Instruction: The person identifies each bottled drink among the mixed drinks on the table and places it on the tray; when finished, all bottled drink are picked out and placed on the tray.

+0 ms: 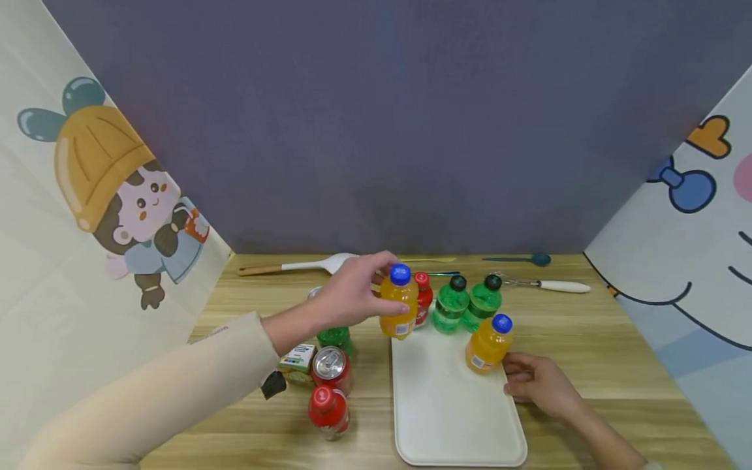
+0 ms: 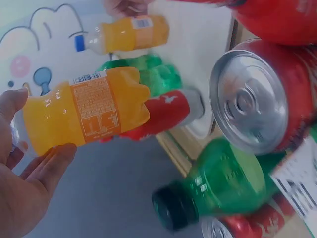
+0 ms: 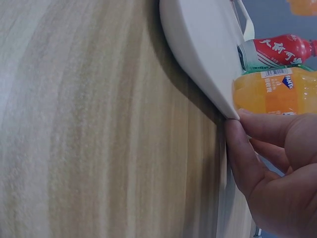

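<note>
My left hand (image 1: 358, 290) grips an orange soda bottle (image 1: 401, 307) with a blue cap, held upright above the far left corner of a white tray (image 1: 458, 418). In the left wrist view, thumb and fingers wrap the neck end of this bottle (image 2: 84, 111). My right hand (image 1: 543, 385) pinches the tray's right rim (image 3: 229, 110) between thumb and fingers. Beside it, a second orange soda bottle (image 1: 487, 352) stands on the tray. At the tray's far end are two green bottles (image 1: 451, 308) with black caps and a red-labelled bottle (image 1: 422, 301), partly hidden behind the held bottle.
Left of the tray stand a red-capped bottle (image 1: 329, 414), a red can (image 1: 331, 369), a small carton (image 1: 297, 362) and a green bottle (image 1: 336, 338). Along the back wall lie a white spatula (image 1: 317, 264), a whisk (image 1: 546, 285) and a dark spoon (image 1: 529, 260).
</note>
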`<state>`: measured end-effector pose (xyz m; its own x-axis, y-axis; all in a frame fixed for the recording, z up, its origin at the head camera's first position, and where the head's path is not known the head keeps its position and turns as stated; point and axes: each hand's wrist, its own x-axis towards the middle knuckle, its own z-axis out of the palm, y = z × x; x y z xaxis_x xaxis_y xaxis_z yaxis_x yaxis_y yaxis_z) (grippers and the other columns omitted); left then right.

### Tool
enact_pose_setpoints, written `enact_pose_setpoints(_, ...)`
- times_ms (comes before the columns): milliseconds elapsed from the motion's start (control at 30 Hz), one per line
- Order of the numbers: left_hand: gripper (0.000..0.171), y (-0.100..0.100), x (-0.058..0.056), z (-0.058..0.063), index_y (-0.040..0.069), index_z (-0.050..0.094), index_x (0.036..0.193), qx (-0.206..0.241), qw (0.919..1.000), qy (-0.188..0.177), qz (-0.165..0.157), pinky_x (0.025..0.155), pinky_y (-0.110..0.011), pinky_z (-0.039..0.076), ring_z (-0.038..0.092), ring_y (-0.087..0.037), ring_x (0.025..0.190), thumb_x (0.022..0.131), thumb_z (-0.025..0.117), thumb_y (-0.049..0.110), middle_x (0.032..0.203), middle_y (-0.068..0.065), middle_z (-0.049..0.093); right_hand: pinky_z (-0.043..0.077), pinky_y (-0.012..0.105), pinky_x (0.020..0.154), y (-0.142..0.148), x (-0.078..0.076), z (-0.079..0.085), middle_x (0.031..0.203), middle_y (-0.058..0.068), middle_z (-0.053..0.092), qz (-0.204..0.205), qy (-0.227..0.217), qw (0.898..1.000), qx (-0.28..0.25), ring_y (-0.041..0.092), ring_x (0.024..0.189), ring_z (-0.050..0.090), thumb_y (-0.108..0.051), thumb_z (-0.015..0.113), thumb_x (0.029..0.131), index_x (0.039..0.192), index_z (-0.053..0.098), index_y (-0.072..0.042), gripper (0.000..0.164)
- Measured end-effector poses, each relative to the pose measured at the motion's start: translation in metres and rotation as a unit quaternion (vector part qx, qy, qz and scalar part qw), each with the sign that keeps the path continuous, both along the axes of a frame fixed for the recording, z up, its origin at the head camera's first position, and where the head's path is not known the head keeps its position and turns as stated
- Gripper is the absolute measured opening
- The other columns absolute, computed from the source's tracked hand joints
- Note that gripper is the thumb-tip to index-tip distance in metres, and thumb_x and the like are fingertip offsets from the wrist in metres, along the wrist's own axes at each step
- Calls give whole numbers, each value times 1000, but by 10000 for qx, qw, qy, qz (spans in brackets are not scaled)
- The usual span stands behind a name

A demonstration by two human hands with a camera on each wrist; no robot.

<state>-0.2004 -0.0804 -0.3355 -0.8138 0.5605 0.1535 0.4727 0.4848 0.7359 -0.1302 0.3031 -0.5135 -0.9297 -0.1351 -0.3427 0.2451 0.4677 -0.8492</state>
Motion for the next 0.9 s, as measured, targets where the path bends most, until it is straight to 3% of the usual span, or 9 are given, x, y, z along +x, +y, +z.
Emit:
enact_pose_setpoints(200,47,28,-6,-9,13,63,121,-52,9996,-55,-288,87,-29,60,70,-17,103,83,88,25,112,1,71,64,36,75,1,-1,-1,127,31,64,49,31,10000,-39,30,103,71,1,78,86,141,47,16,65)
enact_pose_setpoints(600,51,64,-10,-28,16,60,126,-190,9965,-534,-611,82,-20,57,65,-10,100,84,87,22,115,2,69,64,36,74,1,-1,-3,125,31,64,89,65,9999,-120,30,102,71,2,76,88,140,47,16,62)
enact_pose_setpoints(800,52,78,-11,-32,18,61,123,-782,9943,-447,-566,84,-20,54,64,-15,102,81,89,28,113,3,69,64,36,74,2,-2,-3,125,32,64,138,121,9998,-99,31,102,71,2,76,87,140,47,17,62)
enact_pose_setpoints(900,50,87,-11,-36,20,60,120,-981,9917,-574,-607,84,-20,53,63,-15,102,80,90,28,111,5,68,64,35,73,2,-1,-4,124,31,65,118,91,9999,-46,29,101,72,1,77,87,140,48,16,62)
